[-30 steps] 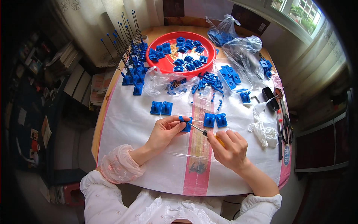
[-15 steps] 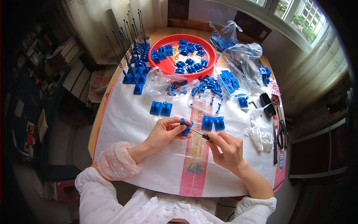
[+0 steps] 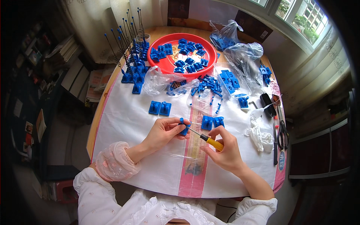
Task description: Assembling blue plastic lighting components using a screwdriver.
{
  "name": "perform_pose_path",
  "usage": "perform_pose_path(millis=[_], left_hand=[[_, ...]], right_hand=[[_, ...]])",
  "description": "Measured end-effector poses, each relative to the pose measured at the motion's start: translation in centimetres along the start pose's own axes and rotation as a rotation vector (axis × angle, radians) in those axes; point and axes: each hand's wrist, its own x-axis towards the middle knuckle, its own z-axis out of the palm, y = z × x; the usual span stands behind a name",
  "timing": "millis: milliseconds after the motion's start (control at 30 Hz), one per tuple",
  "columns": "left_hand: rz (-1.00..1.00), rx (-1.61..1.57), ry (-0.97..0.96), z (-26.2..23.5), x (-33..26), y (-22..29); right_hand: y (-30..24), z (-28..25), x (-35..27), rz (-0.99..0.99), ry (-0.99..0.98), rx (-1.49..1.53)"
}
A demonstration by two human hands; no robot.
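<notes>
A clear plastic bag (image 3: 229, 34) holding blue parts sits knotted at the table's (image 3: 112, 123) far edge, right of the red tray (image 3: 204, 69). A second, larger clear bag (image 3: 245, 56) lies crumpled just in front of it, toward the far right corner. A flat clear bag (image 3: 229, 79) of blue plates rests just beside the tray's right rim, and another clear bag (image 3: 159, 80) lies open at the tray's near left rim. A small round blue label (image 3: 281, 165) shows on the white table cover at the right edge, near the near right corner. No screens or signs can be made out.
</notes>
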Motion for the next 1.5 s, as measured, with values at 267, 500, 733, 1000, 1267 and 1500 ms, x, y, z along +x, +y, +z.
perform_pose_path(millis=[267, 500, 733, 1000, 1267, 1500], left_hand=[[-0.001, -0.008, -0.045, -0.1, -0.1, -0.5], [0.007, 0.01, -0.053, -0.1, 0.0, -0.6], [0.025, 0.007, -0.06, -0.3, 0.0, -0.4], [0.022, 0.017, -0.056, -0.3, 0.0, -0.6], [0.007, -0.012, -0.036, -0.2, 0.1, -0.6], [-0.012, -0.009, -0.044, -0.1, 0.0, -0.2]], right_hand=[[1.1, -0.1, -0.5, -0.269, 0.064, -0.341], [1.5, 0.2, -0.7, -0.068, 0.086, -0.131], [2.5, 0.6, -0.8, 0.171, 0.048, 0.144], [1.3, -0.5, 0.1, 0.54, -0.184, 0.48], [2.0, 0.9, -0.6, -0.116, 0.008, -0.167], [0.6, 0.1, -1.0, -0.42, 0.047, -0.586]])
